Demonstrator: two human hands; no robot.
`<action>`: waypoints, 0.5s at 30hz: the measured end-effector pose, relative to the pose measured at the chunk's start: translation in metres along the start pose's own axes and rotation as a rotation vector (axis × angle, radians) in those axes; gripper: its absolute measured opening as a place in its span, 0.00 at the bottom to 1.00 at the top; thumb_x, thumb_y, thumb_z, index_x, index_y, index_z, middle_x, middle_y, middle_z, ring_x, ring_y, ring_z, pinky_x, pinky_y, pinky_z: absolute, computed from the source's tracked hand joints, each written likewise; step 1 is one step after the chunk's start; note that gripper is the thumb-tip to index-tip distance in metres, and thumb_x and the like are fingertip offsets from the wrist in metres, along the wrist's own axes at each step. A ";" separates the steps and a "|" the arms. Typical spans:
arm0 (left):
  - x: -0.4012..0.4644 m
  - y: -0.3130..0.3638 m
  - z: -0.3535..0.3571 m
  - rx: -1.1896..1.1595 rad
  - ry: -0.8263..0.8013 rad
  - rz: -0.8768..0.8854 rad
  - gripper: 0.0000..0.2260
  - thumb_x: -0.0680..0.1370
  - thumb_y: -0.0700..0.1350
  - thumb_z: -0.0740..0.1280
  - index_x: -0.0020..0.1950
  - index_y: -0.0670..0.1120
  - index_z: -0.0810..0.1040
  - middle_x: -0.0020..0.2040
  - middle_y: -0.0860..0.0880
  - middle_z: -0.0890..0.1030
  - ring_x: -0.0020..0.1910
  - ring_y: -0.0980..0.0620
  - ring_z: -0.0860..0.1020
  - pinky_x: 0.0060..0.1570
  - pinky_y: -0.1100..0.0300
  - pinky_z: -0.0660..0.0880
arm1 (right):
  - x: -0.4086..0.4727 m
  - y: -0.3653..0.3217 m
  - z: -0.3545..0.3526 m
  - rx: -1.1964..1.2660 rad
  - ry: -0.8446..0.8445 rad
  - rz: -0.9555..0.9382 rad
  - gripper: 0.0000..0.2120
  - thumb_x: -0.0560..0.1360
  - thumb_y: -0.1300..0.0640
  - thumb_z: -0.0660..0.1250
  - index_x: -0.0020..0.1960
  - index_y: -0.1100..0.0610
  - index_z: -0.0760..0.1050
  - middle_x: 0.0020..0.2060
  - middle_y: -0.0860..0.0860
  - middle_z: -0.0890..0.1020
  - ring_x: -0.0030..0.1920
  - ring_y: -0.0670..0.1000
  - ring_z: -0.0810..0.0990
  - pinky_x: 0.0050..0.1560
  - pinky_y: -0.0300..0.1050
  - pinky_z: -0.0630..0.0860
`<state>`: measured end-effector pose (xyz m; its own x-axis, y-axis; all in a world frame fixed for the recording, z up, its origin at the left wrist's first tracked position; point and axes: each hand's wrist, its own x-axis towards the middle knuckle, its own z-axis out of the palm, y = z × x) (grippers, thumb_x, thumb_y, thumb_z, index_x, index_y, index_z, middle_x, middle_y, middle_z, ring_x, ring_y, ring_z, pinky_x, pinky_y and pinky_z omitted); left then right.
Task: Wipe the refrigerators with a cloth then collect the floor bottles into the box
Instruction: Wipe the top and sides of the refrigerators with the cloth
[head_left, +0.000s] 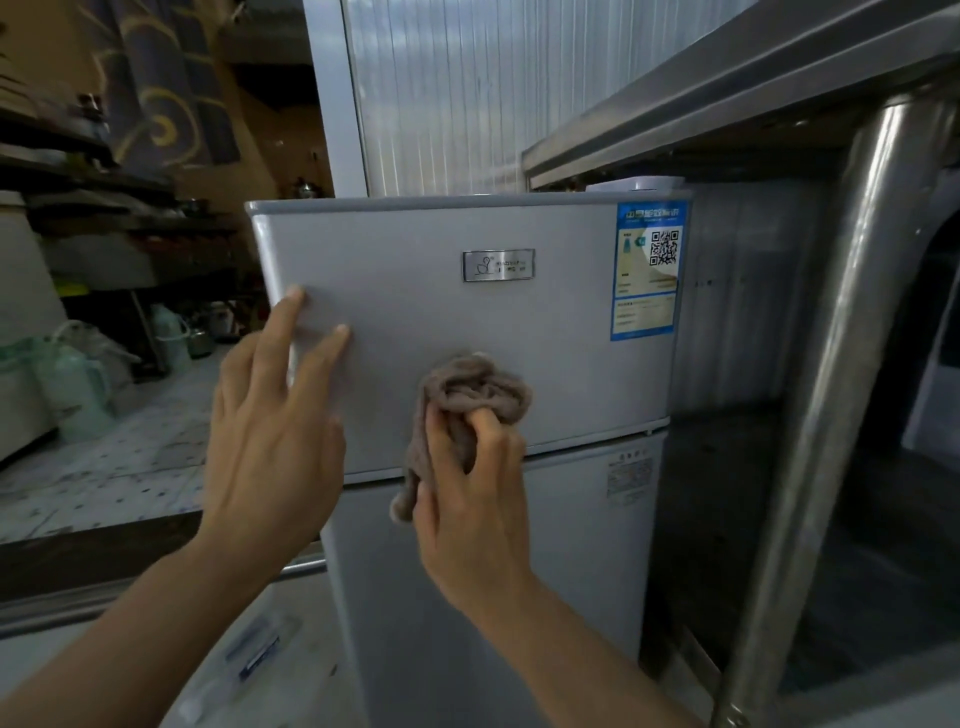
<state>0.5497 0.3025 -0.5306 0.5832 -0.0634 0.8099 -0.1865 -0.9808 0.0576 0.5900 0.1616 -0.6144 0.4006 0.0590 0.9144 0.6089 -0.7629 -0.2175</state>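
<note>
The person's right hand was clenched around a bunched, brownish-grey terry cloth, fingers curled tight into its folds, pressing the wad against the lower part of the upper door of a small silver two-door refrigerator; a loose tail of the cloth hung down past the seam between the two doors. The left hand was spread wide and held nothing, its fingertips laid flat on the door near its left edge, apparently steadying it. A rectangular metal brand badge sat in the middle of the door above the cloth, and a blue and cream paper energy label was stuck at the upper right. A polished stainless-steel table leg stood just beside the refrigerator on its right. No floor bottles or box could be picked out clearly. The wiping looked to be under way on this door. The main risks seemed to be dragging the cloth across the label and lifting its edge, pushing hard enough near the left edge to rock the light cabinet, or letting the hanging tail catch in the door seam.
</note>
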 end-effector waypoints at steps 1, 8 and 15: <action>-0.002 -0.001 0.001 -0.018 0.004 -0.001 0.30 0.68 0.31 0.69 0.69 0.40 0.67 0.75 0.39 0.56 0.66 0.34 0.60 0.62 0.36 0.64 | 0.000 0.010 -0.002 -0.035 -0.008 -0.098 0.24 0.75 0.57 0.63 0.71 0.56 0.68 0.64 0.57 0.63 0.57 0.58 0.70 0.58 0.52 0.74; -0.022 -0.015 0.007 -0.249 -0.013 -0.111 0.33 0.71 0.29 0.65 0.74 0.44 0.59 0.75 0.41 0.56 0.72 0.41 0.58 0.69 0.47 0.59 | 0.019 0.099 -0.041 -0.230 0.214 0.319 0.30 0.72 0.58 0.68 0.73 0.54 0.65 0.67 0.60 0.68 0.65 0.62 0.68 0.67 0.54 0.66; -0.023 -0.022 0.010 -0.518 0.020 -0.221 0.33 0.75 0.34 0.64 0.75 0.53 0.56 0.65 0.61 0.66 0.59 0.70 0.64 0.57 0.66 0.63 | 0.020 0.006 0.008 -0.230 0.198 0.173 0.29 0.69 0.66 0.67 0.70 0.65 0.67 0.67 0.66 0.61 0.60 0.66 0.66 0.63 0.58 0.69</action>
<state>0.5480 0.3237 -0.5560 0.6386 0.1420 0.7563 -0.4281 -0.7511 0.5025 0.6074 0.1635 -0.6006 0.3306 -0.1927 0.9239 0.3645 -0.8769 -0.3133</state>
